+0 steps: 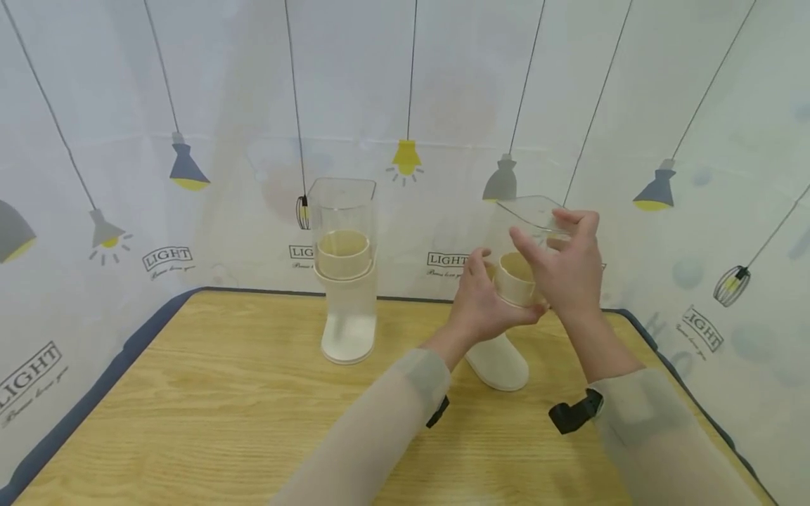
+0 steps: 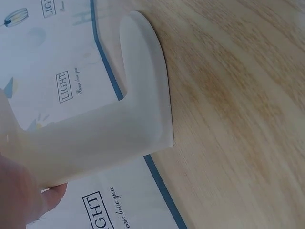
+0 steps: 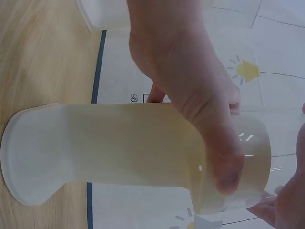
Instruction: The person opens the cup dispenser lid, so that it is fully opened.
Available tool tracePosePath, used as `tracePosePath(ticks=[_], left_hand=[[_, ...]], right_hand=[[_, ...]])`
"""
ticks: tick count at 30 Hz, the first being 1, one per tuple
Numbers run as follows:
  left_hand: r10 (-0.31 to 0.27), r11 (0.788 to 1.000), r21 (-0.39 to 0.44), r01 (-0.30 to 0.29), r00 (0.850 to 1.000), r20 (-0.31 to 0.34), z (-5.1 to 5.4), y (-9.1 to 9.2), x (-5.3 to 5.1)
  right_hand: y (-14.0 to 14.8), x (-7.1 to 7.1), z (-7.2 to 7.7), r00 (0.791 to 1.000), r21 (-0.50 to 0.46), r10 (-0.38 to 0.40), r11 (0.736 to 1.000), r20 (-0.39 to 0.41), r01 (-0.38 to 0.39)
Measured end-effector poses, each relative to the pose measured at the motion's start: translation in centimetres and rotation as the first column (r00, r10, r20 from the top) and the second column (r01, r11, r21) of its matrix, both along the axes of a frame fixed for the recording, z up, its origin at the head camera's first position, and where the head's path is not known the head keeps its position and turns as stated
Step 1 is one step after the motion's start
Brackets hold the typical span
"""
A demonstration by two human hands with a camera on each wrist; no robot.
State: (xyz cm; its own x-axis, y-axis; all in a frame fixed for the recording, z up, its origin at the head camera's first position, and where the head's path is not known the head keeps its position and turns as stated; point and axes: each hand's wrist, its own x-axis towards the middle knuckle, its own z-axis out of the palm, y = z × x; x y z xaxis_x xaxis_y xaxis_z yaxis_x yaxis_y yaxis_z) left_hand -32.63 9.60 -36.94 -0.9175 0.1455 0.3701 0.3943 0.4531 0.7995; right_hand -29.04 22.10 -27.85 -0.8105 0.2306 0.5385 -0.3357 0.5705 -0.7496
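Note:
A white stand with a rounded foot, like a dispenser base, stands upright on the table at right. My left hand grips it round its cream collar; in the right wrist view the left thumb lies across the clear wall at that collar. Above it, my right hand holds the upper part of a clear container, fingers and thumb on its sides near the rim. The left wrist view has the stand's column and part of the left hand. Whether container and collar are fully joined is hard to tell.
A matching white stand with a clear container on top stands to the left. Both are on a wooden table with a dark blue edge. A curtain printed with lamps hangs behind the table.

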Motion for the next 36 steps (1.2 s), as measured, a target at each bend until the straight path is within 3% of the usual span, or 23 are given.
tracePosePath(ticks=[5, 15, 21, 27, 30, 34, 36], left_hand=[[-0.002, 1.0, -0.031, 0.002, 1.0, 0.025, -0.1, 0.0, 0.1], [-0.035, 0.998, -0.046, 0.034, 0.999, -0.012, 0.0, -0.2, 0.0], [-0.063, 0.998, -0.017, 0.063, 0.998, 0.005, 0.5, -0.6, 0.0], [-0.087, 0.996, -0.03, 0.087, 0.996, 0.001, 0.5, -1.1, -0.3], [-0.09, 0.996, -0.013, 0.09, 0.996, 0.0, 0.6, -1.3, -0.4], [-0.101, 0.995, 0.007, 0.101, 0.995, 0.01, 0.7, -1.4, -0.5], [-0.104, 0.995, -0.009, 0.104, 0.995, 0.011, 0.6, -1.5, -0.6]], right_hand=[[0.1, 0.2, -0.3, 1.0, 0.046, -0.009, 0.999, 0.005, 0.009], [0.3, 0.5, -0.4, 1.0, 0.07, -0.002, 0.998, -0.028, 0.004], [0.4, 0.7, 0.2, 1.0, 0.076, 0.009, 0.997, -0.011, -0.008], [0.8, 1.4, 0.9, 0.993, 0.18, 0.104, 0.977, 0.052, -0.112], [1.3, 1.3, 1.2, 0.984, 0.155, 0.153, 0.974, 0.093, -0.166], [1.4, 1.5, 1.1, 0.983, 0.101, 0.147, 0.982, 0.108, -0.158], [1.1, 1.7, 1.0, 0.987, 0.133, 0.138, 0.98, 0.084, -0.148]])
